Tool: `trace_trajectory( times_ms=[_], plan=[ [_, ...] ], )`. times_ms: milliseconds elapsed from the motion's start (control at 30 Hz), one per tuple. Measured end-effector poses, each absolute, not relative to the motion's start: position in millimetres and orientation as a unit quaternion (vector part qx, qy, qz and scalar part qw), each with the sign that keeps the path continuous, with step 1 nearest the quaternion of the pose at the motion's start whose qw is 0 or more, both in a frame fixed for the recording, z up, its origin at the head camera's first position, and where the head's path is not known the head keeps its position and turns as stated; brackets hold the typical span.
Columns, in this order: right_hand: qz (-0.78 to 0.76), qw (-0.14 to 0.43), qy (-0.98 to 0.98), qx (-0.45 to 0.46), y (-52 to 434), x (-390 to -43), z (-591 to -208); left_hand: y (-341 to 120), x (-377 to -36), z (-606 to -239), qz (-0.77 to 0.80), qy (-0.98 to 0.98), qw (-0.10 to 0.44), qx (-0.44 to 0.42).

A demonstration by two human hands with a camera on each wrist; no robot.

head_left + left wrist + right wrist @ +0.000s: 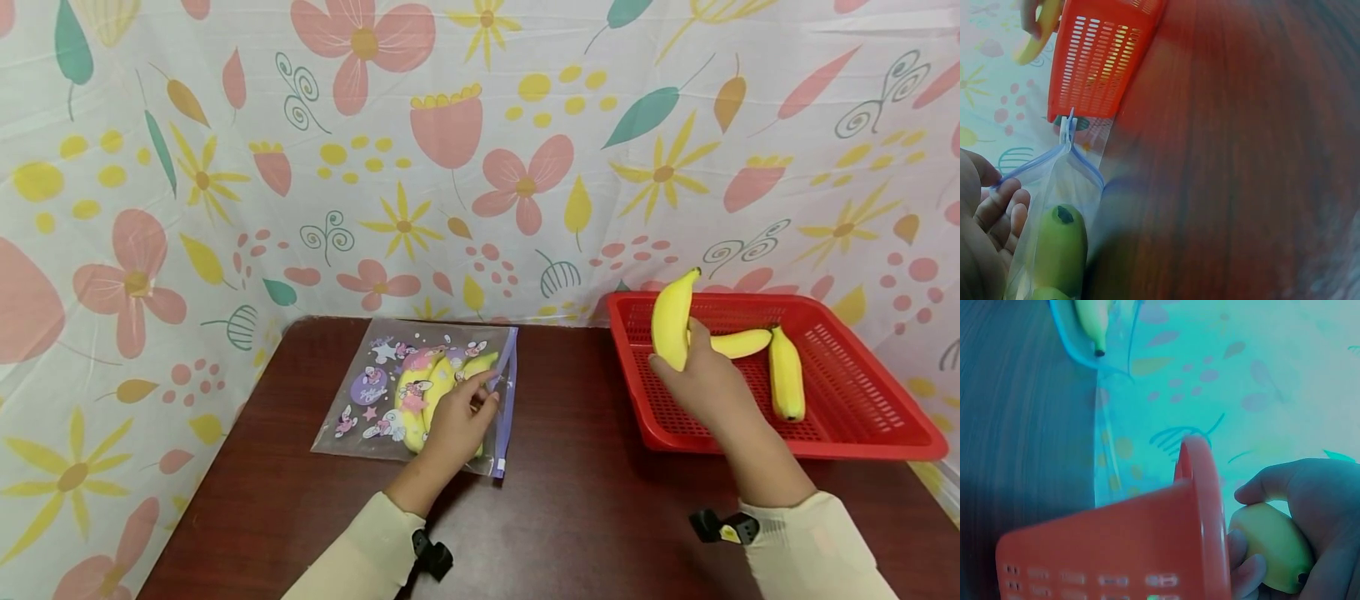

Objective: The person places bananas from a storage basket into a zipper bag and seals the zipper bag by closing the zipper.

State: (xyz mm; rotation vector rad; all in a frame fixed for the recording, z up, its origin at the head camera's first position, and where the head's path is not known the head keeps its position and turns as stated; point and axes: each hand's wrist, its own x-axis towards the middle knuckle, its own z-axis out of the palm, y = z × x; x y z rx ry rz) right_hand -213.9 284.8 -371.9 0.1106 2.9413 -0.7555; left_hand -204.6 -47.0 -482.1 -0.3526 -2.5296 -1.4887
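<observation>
On the left of the table lies a clear zip bag (341, 429) with a purple slider strip and printed cartoon figures; several yellow bananas (405, 412) are inside. My left hand (453, 425) pinches one lip of its mouth between thumb and finger, and the left wrist view shows the mouth spread apart. My right hand (708, 379) grips a single banana (671, 321) above the near-left side of a red plastic basket (885, 417), stem pointing up. The right wrist view shows this banana (1269, 544) beside the basket's rim, thumb and fingers around it.
Inside the basket, one banana (786, 379) lies lengthwise and another (741, 343) sideways. The dark wooden table (570, 492) extends between bag and basket. A flower-printed sheet (525, 108) hangs behind and along the left.
</observation>
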Motion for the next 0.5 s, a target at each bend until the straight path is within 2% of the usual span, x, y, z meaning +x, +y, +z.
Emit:
trace_trajectory(
  times_ms=[500],
  plan=[
    [-0.307, 0.044, 0.951, 0.007, 254, -203, -374, -47, -203, -483, -0.498, -0.853, 0.099, -0.119]
  ],
)
